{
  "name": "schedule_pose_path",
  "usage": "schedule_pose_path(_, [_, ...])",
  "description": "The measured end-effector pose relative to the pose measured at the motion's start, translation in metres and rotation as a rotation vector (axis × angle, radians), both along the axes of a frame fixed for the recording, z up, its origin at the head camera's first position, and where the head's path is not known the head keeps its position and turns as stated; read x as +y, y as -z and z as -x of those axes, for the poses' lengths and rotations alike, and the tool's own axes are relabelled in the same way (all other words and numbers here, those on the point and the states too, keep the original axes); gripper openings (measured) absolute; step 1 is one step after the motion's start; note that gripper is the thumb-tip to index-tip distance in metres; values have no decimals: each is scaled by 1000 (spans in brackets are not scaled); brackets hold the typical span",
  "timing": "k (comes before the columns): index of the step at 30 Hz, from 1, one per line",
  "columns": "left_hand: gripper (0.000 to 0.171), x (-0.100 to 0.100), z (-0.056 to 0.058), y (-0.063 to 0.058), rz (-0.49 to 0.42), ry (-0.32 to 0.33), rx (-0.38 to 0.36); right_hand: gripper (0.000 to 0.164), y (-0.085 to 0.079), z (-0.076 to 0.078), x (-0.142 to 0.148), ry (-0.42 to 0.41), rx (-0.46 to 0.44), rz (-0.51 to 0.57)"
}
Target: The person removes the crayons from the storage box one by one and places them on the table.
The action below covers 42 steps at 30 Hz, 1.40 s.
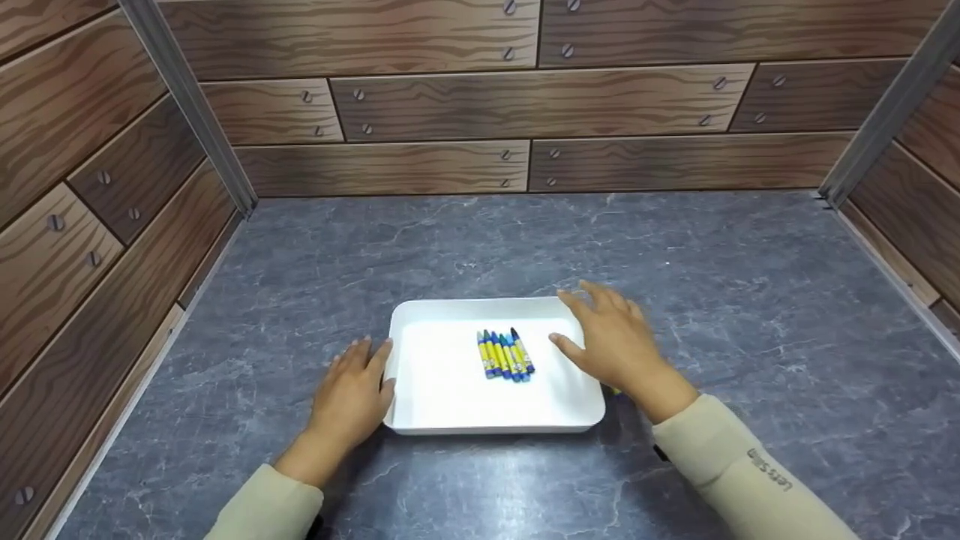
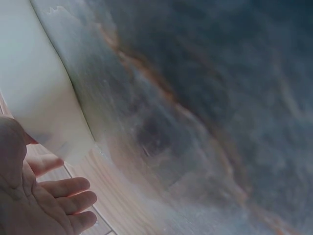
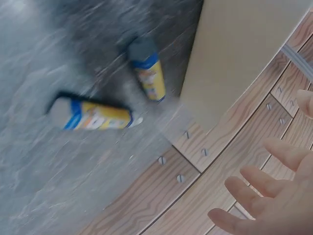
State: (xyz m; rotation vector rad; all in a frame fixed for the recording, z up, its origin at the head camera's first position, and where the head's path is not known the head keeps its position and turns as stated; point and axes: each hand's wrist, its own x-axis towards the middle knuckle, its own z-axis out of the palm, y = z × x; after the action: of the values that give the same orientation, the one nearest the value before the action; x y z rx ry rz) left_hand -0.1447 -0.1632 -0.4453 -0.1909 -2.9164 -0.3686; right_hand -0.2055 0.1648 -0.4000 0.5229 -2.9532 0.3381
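Crayons [image 1: 501, 355] inside tray [image 1: 435, 401]

The crayons lie side by side in a row on the tray floor, slightly right of centre. Left hand [image 1: 349, 394], fingers extended, touches the tray's left side without gripping it. Right hand [image 1: 613, 337] hovers at the right rim, fingers spread wide, holding nothing. Two loose crayons [image 3: 100, 116] lie on the table [image 1: 712, 300], outside the tray at its right.

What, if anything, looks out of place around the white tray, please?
Two loose crayons lie on the marbled tabletop right of the white tray, which looks odd because the other crayons are bunched together inside it.
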Motion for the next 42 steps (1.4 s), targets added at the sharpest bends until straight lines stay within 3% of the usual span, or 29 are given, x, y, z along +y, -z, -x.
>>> schedule_pose_path(17, [52, 1, 1, 0, -16, -15, -26, 63, 12, 5, -31, -63, -63, 15])
schedule_pose_path(26, [53, 0, 1, 0, -17, -29, -50, 56, 23, 12, -39, -69, -179, 130])
schedule_pose_path(31, [53, -1, 1, 0, -18, -36, -67, 54, 28, 15, -43, -62, -225, 143])
schedule_pose_path(42, [52, 0, 1, 1, -13, -27, -25, 46, 33, 24, -47, -86, -276, 125])
